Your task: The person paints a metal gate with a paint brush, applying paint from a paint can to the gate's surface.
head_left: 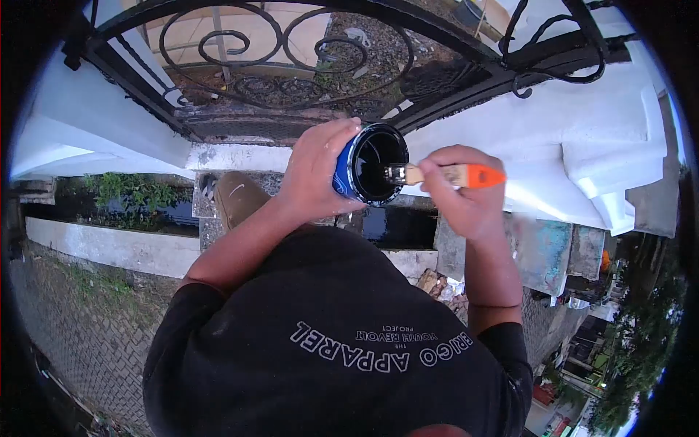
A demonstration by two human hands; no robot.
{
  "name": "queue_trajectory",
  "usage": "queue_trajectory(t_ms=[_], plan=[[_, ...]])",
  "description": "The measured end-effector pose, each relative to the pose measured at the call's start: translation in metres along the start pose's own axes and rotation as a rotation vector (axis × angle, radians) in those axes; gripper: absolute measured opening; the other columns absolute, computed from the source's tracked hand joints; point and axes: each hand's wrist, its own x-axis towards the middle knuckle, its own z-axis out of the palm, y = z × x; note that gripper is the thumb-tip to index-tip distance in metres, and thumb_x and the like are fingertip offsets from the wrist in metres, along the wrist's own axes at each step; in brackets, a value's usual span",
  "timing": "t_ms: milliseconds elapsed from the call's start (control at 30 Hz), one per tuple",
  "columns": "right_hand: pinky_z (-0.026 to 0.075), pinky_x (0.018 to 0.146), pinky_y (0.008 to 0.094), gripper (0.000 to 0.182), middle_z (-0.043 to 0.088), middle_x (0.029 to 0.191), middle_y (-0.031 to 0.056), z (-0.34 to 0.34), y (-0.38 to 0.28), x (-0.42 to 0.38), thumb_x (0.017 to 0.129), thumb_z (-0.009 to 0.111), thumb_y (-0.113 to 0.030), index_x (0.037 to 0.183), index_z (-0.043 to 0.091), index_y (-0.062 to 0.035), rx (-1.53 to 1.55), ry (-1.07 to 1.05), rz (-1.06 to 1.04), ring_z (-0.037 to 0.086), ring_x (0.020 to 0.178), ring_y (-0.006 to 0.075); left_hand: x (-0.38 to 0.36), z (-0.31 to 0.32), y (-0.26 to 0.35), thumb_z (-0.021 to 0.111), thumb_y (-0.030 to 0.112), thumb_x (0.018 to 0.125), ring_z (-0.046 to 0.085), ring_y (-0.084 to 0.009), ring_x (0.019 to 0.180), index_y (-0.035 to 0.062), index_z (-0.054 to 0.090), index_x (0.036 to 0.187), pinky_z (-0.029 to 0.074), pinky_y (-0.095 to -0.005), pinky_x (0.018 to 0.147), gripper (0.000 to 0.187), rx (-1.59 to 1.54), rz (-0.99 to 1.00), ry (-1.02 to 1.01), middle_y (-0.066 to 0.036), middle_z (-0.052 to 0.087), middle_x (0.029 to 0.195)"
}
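A blue paint can (345,169) with dark, glossy paint inside is tilted toward the camera, its round mouth open. My left hand (312,171) wraps round the can's left side. Between the thumb and fingers of my right hand (466,191) is a paintbrush (453,175) with a wooden handle and an orange end. The brush points left, and its metal band is at the can's right rim. Its bristles are inside the mouth and cannot be told apart from the dark paint.
A black wrought-iron gate (291,102) with scrolls stands ahead, between white walls (510,153). Below lies a drainage channel (404,227) with concrete edges. A brown shoe (239,198) is on the ledge at left. Brick paving (87,328) lies at lower left.
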Motion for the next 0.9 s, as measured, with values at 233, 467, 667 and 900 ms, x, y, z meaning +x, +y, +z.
queue_trajectory(t_ms=[233,467,667,900], plan=[[0.05,0.058,0.0243,0.007,0.068,0.074,0.0067,0.002,0.015,0.01,0.083,0.07,-0.004,0.082,0.068,0.0024,0.0,0.055,0.095,0.065,0.064,0.0127,0.003,0.0,-0.005,0.09,0.024,0.047,0.053,-0.0363,0.119,0.0085,0.041,0.135,0.04,-0.0479,0.1,0.102,0.061,0.006,0.0,-0.015,0.052,0.132],[0.052,0.053,0.0265,0.009,0.065,0.072,0.0114,-0.017,0.056,0.001,0.088,0.066,-0.003,0.088,0.063,0.005,0.336,0.216,0.186,0.064,0.057,0.0157,0.005,-0.002,-0.012,0.09,0.024,0.048,0.052,-0.0359,0.119,0.0081,0.041,0.136,0.04,-0.0484,0.1,0.102,0.09,-0.006,0.043,-0.015,0.052,0.132],[0.053,0.053,0.0287,0.009,0.066,0.078,0.0148,-0.026,0.07,-0.008,0.089,0.064,-0.003,0.089,0.062,0.0058,0.524,0.371,0.25,0.065,0.057,0.0189,0.007,-0.002,-0.017,0.089,0.023,0.047,0.052,-0.0359,0.119,0.007,0.042,0.136,0.04,-0.0474,0.101,0.101,0.133,-0.052,0.023,-0.016,0.052,0.134],[0.057,0.06,0.0313,0.012,0.066,0.085,0.0171,-0.019,0.08,-0.017,0.089,0.063,-0.002,0.097,0.061,0.007,0.53,0.352,0.036,0.068,0.062,0.024,0.012,0.002,-0.015,0.091,0.027,0.049,0.05,-0.0368,0.123,0.0047,0.039,0.138,0.038,-0.0461,0.105,0.105,0.123,-0.195,-0.086,-0.018,0.051,0.133]])
